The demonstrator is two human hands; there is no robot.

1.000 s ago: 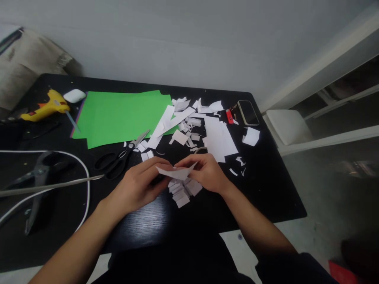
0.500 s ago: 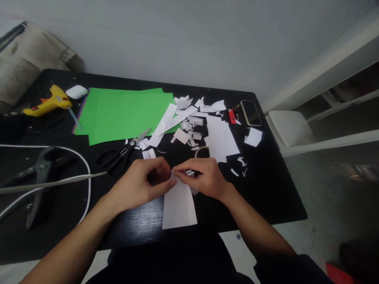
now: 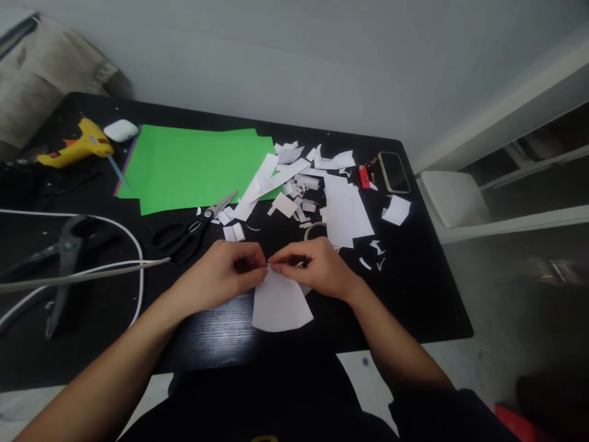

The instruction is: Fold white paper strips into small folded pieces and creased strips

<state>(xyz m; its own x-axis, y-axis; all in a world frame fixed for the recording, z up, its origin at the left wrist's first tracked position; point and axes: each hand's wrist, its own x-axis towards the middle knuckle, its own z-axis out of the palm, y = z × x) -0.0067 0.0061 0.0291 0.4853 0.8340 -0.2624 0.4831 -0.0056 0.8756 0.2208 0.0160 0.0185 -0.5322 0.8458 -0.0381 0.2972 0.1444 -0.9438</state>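
Note:
My left hand (image 3: 225,277) and my right hand (image 3: 313,267) meet over the front middle of a black table (image 3: 405,294). Both pinch the top edge of a white sheet of paper (image 3: 280,305), which hangs down toward me with a curved lower edge. The fingertips of the two hands almost touch. Small cut white pieces lie partly hidden under the paper and my right hand. Black-handled scissors (image 3: 191,230) lie just left of my left hand.
Green paper sheets (image 3: 193,166) lie at the back, with white strips and scraps (image 3: 343,212) to their right. A phone (image 3: 394,172) and a small red object (image 3: 365,176) sit far right. A yellow glue gun (image 3: 76,144), pliers (image 3: 64,258) and a white cable (image 3: 124,236) lie left.
The white sheet was held flat above the small pieces, then dropped to hang from its top edge. Both hands moved closer together along that edge, and the sheet now looks shorter and curved.

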